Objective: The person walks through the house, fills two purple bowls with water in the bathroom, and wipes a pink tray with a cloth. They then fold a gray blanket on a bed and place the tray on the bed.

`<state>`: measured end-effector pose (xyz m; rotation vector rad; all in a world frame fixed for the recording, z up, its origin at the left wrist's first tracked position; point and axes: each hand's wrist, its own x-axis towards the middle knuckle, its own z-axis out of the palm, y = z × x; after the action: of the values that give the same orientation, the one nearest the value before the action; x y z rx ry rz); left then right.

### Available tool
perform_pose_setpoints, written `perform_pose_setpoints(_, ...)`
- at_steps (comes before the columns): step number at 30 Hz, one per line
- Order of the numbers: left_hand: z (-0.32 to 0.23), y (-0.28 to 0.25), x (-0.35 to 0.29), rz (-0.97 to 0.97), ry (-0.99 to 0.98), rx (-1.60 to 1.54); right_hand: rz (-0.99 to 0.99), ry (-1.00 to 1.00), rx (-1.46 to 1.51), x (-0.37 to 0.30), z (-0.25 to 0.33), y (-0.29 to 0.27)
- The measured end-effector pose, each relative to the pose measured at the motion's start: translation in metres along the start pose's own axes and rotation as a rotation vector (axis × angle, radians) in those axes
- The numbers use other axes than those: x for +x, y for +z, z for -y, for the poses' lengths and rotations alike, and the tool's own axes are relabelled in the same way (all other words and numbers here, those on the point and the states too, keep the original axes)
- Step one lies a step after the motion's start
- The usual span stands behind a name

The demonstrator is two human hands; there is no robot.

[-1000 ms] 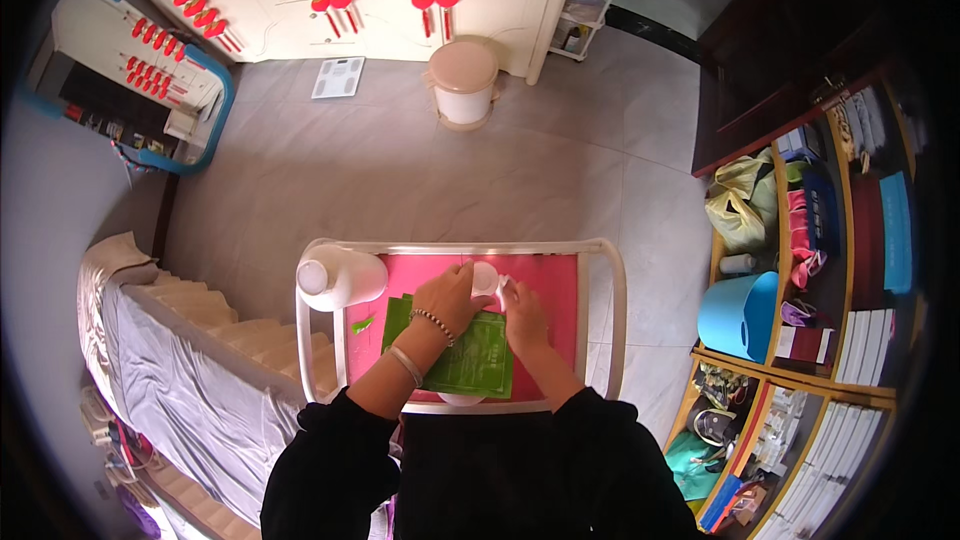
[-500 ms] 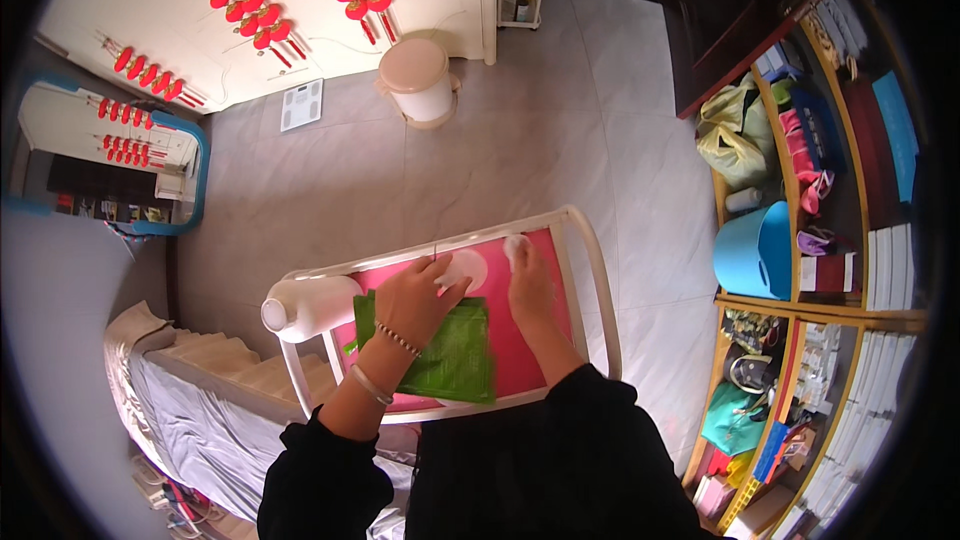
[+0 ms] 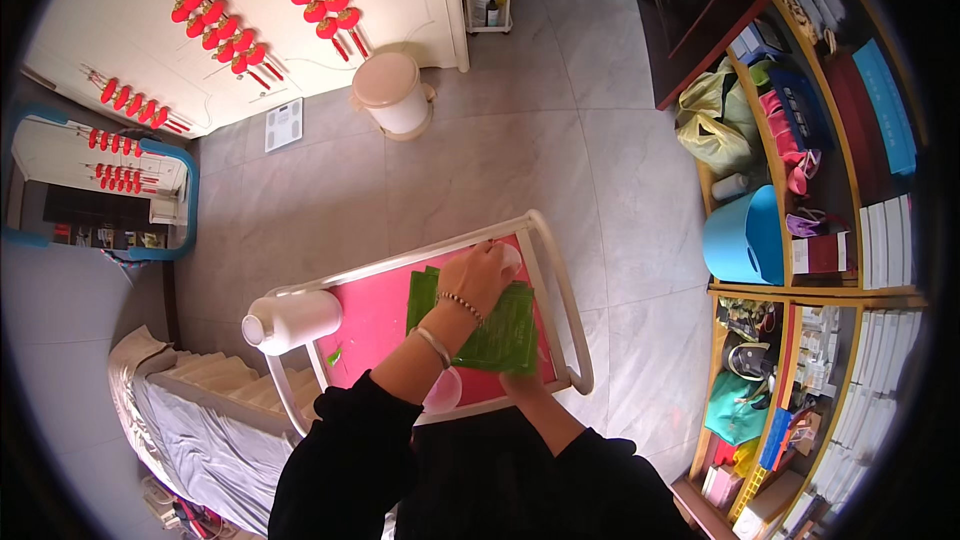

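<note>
Looking down past grey floor tiles (image 3: 480,165), we see tall wooden shelving (image 3: 780,290) to the right, then a small table (image 3: 372,325) close in front of us, its pink top bounded by a pale raised rail. Beyond it stands a lidded bin (image 3: 393,105).

On the right half of the tabletop are the green packets (image 3: 505,335), slightly fanned at their left edge. They seem thin and smooth; we judge that a lift from one corner only could let them slip apart.

A white bottle (image 3: 298,322) sits at the table's left rail, its cap end over the edge; we cannot be sure whether it stands or lies. A knock from our left sleeve might send it over that side.

Our left hand (image 3: 475,275) is over the far side of the packets, fingers gathered at a whitish round piece (image 3: 510,258); whether they pinch it or merely touch it, we cannot tell. A careless push there could shove the piece against the rail. Our right hand (image 3: 523,388) is under the packets' near edge, its fingers covered, so its grip is hidden.

By our left wrist, near the front edge, is a pale pink round object (image 3: 443,392), which a dragging forearm could tip off. Smallest is a green scrap (image 3: 334,355), light enough to stick to a sleeve.
</note>
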<state>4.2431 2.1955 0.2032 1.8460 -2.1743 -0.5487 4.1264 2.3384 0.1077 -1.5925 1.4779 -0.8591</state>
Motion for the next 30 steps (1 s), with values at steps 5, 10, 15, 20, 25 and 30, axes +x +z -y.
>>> perform_pose_setpoints(5, 0.008, -0.021, -0.018, -0.040, -0.090, -0.020, 0.070, -0.063, -0.276, -0.005, 0.001, -0.007)
perform_pose_setpoints(10, 0.040, -0.055, -0.060, -0.327, -0.230, -0.288, 0.181, -0.101, -0.396, -0.003, 0.019, -0.018)
perform_pose_setpoints(15, 0.027, -0.080, -0.082, -0.598, -0.381, -0.626, 0.306, -0.224, -0.132, -0.001, 0.102, -0.066)
perform_pose_setpoints(20, -0.014, -0.077, -0.091, -0.586, -0.406, -0.768, 0.402, 0.227, 0.568, -0.021, 0.140, -0.071)
perform_pose_setpoints(25, -0.035, -0.061, -0.086, -0.531, -0.306, -1.066, -0.102, 0.172, 0.346, -0.017, 0.112, -0.071)
perform_pose_setpoints(30, 0.013, -0.020, -0.066, -0.327, -0.263, -0.703, -0.498, 0.242, 0.342, 0.002, 0.056, -0.050)
